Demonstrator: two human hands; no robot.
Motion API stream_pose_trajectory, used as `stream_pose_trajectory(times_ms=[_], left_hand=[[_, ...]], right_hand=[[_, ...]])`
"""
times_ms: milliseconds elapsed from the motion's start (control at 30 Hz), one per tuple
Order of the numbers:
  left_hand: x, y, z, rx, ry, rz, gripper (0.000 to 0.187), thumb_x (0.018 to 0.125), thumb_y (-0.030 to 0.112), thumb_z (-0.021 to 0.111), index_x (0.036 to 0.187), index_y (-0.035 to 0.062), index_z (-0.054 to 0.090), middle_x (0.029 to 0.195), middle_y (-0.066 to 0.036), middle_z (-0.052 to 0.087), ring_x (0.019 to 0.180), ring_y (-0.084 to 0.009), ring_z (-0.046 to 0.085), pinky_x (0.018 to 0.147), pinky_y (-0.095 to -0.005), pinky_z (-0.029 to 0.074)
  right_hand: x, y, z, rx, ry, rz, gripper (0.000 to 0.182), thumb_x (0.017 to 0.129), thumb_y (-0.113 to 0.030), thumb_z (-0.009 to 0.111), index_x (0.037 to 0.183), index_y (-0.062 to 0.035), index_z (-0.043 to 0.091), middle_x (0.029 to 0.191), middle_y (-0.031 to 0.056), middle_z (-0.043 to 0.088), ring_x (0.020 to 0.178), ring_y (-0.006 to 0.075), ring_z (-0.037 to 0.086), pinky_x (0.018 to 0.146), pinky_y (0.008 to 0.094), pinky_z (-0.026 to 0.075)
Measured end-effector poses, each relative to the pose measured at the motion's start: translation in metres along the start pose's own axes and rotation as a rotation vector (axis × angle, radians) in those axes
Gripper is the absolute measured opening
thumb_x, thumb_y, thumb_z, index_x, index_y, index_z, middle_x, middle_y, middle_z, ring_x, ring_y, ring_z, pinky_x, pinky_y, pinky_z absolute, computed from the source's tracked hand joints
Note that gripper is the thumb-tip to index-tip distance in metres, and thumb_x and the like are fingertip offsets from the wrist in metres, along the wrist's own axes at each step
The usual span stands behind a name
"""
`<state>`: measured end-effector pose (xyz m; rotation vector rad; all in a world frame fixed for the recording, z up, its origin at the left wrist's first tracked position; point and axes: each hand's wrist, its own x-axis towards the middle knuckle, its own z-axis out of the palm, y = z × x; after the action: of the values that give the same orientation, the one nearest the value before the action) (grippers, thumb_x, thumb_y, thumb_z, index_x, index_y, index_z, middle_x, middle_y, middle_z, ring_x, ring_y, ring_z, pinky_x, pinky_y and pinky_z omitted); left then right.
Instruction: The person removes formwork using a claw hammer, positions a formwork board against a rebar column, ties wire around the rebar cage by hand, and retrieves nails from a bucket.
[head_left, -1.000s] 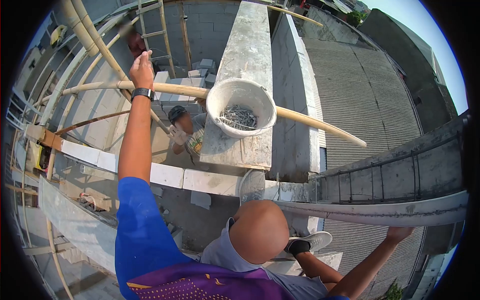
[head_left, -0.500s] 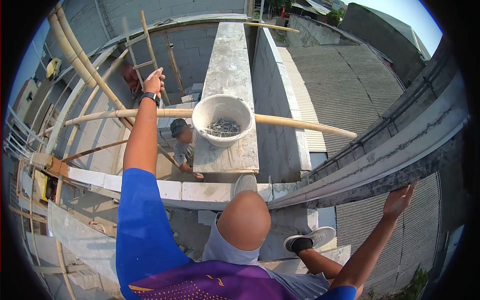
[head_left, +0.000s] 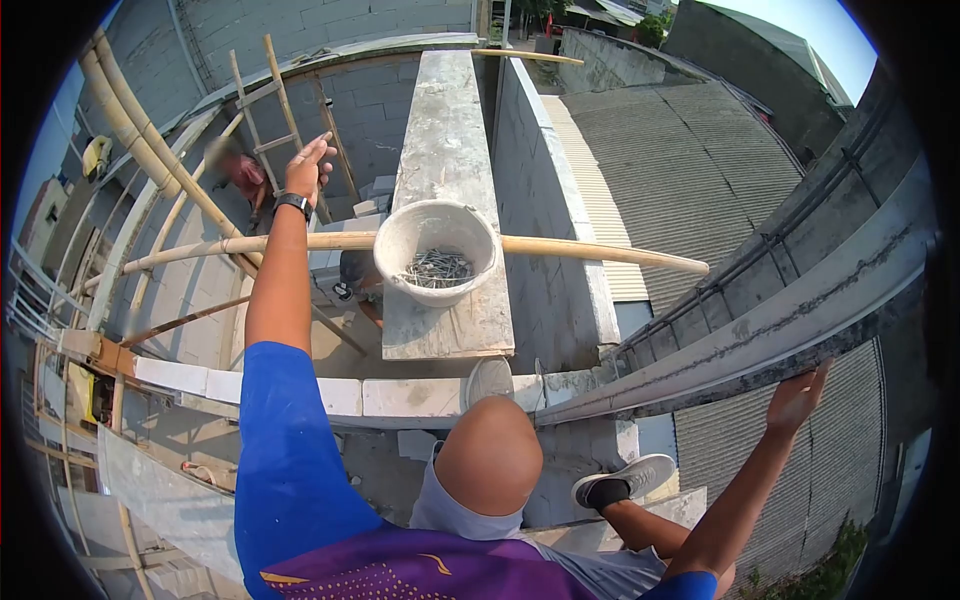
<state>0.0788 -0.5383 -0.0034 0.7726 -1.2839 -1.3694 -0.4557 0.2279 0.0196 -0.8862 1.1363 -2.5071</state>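
Observation:
My left hand [head_left: 311, 168] reaches forward in the air, fingers extended and slightly apart, holding nothing. It wears a dark wristwatch [head_left: 294, 204]. To its right, a whitish bucket [head_left: 440, 297] of nails [head_left: 437, 268] stands on a long cement-stained plank [head_left: 446, 140]. My right hand [head_left: 797, 400] is off to the right, fingers outstretched against the lower edge of a concrete beam [head_left: 740, 330]. One shoe [head_left: 490, 380] rests on the pale block wall [head_left: 412, 398], its knee bent; the other foot [head_left: 624, 480] is lower on the right.
A bamboo pole [head_left: 600, 250] crosses under the bucket's line. Below left, a person [head_left: 360, 285] is partly hidden by the plank, and another person [head_left: 245, 177] is near a wooden ladder [head_left: 262, 95]. Corrugated roofing [head_left: 690, 160] lies right, with deep drops either side of the plank.
The view has shifted slightly. The person below has bent lower behind the plank, and the one by the ladder has shifted. My left hand stays raised; my right hand stays at the beam.

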Motion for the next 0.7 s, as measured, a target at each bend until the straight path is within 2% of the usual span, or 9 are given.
stream_pose_trajectory(times_ms=[67,200,367,467,533,600,667,700], left_hand=[[-0.005,-0.017,0.000,0.030,0.053,-0.079,0.037,0.104,0.029,0.062,0.139,0.0166,0.063,0.100,0.007,0.063,0.071,-0.0052,0.054,0.062,-0.0231,0.043],[-0.004,-0.007,0.003,-0.225,0.031,0.021,0.039,0.103,0.029,0.065,0.139,0.0164,0.062,0.099,0.007,0.063,0.072,-0.0059,0.053,0.062,-0.0232,0.042],[-0.008,0.090,0.047,-0.294,-0.151,0.180,0.042,0.102,0.029,0.066,0.140,0.0114,0.061,0.099,0.006,0.062,0.075,-0.0072,0.051,0.065,-0.0237,0.042],[-0.001,0.143,0.082,-0.355,-0.238,0.265,0.042,0.102,0.029,0.066,0.140,0.0102,0.061,0.100,0.004,0.063,0.076,-0.0075,0.052,0.066,-0.0239,0.043],[0.001,0.175,0.114,-0.400,-0.330,0.339,0.040,0.102,0.028,0.066,0.138,0.0093,0.063,0.101,0.002,0.065,0.076,-0.0075,0.053,0.066,-0.0234,0.045],[-0.010,0.203,0.156,-0.416,-0.414,0.378,0.040,0.102,0.028,0.066,0.138,0.0085,0.063,0.102,0.001,0.065,0.077,-0.0076,0.053,0.066,-0.0239,0.046],[-0.022,0.224,0.200,-0.433,-0.494,0.402,0.041,0.103,0.027,0.065,0.138,0.0079,0.062,0.102,0.001,0.065,0.077,-0.0075,0.053,0.067,-0.0242,0.046],[-0.027,0.230,0.224,-0.442,-0.535,0.406,0.041,0.103,0.027,0.065,0.138,0.0078,0.062,0.102,0.001,0.065,0.077,-0.0074,0.053,0.067,-0.0242,0.046]], right_hand=[[-0.002,0.002,0.008,-0.022,0.045,-0.029,0.048,0.109,-0.036,0.050,0.141,-0.0007,0.054,0.137,0.0087,0.064,0.124,0.0199,0.060,0.108,0.0365,0.044],[-0.005,-0.003,0.038,-0.079,0.124,-0.016,0.049,0.109,-0.037,0.049,0.143,-0.0008,0.053,0.139,0.0096,0.063,0.125,0.0209,0.059,0.108,0.0364,0.044],[-0.003,-0.004,0.034,-0.093,0.151,0.007,0.047,0.109,-0.039,0.050,0.134,-0.0006,0.059,0.133,0.0097,0.067,0.121,0.0204,0.062,0.105,0.0349,0.045],[-0.004,-0.005,0.038,-0.062,0.004,-0.013,0.045,0.109,-0.040,0.049,0.128,-0.0007,0.063,0.126,0.0086,0.069,0.113,0.0205,0.064,0.103,0.0328,0.045],[0.011,-0.003,0.005,0.140,-0.375,0.045,0.054,0.108,-0.048,0.047,0.125,0.0010,0.063,0.121,0.0094,0.070,0.110,0.0203,0.064,0.104,0.0335,0.044],[0.015,-0.012,0.006,0.110,-0.341,0.100,0.065,0.105,-0.059,0.046,0.122,0.0014,0.064,0.120,0.0106,0.070,0.111,0.0215,0.062,0.105,0.0351,0.042],[0.000,-0.023,0.067,-0.133,0.136,0.137,0.076,0.100,-0.071,0.045,0.119,0.0003,0.065,0.123,0.0122,0.068,0.115,0.0243,0.060,0.105,0.0377,0.041],[0.003,-0.025,0.066,-0.206,0.210,0.170,0.085,0.097,-0.076,0.043,0.124,0.0025,0.061,0.127,0.0141,0.066,0.118,0.0260,0.058,0.107,0.0402,0.040]])
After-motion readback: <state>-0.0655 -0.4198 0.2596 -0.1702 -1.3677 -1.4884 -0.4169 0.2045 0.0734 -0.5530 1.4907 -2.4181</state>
